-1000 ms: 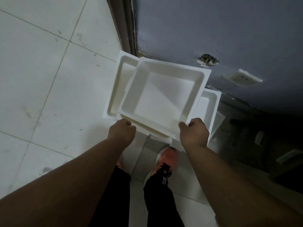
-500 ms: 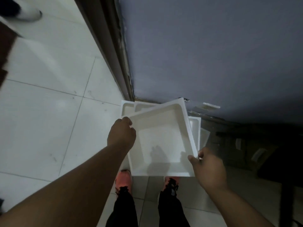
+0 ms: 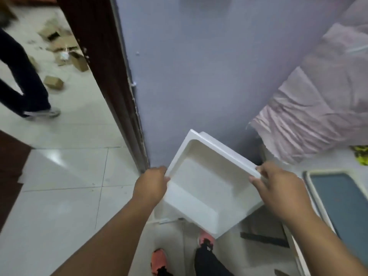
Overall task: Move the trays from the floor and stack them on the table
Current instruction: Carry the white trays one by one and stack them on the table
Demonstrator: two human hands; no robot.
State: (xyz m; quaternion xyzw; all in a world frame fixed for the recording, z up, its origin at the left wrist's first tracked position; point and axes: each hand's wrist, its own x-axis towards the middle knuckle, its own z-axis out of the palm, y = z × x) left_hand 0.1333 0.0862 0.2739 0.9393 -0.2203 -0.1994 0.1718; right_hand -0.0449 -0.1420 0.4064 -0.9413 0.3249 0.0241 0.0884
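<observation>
A: Grip?
B: Left hand [image 3: 151,183] and right hand [image 3: 278,188] each clamped on opposite rims of one white tray [image 3: 205,188].
A: Where's the tray?
B: Airborne, tilted, beside the purple wall [image 3: 199,66], above the tiled floor [image 3: 63,176].

The light was dim and soft, with a cool tint on the wall [image 3: 199,66]. The brightest part was the tiled floor [image 3: 65,168] at the left, where a pale glare lay on one tile near the dark door frame [image 3: 103,72]. The white tray [image 3: 207,188] was well lit inside, with a soft shadow along its nearer inner wall. The whole picture was slightly blurred; the cardboard scraps [image 3: 59,56] and the legs of another person [image 3: 23,82] at the far left were smeared. Straight lines bent toward the edges, as from a wide lens.
</observation>
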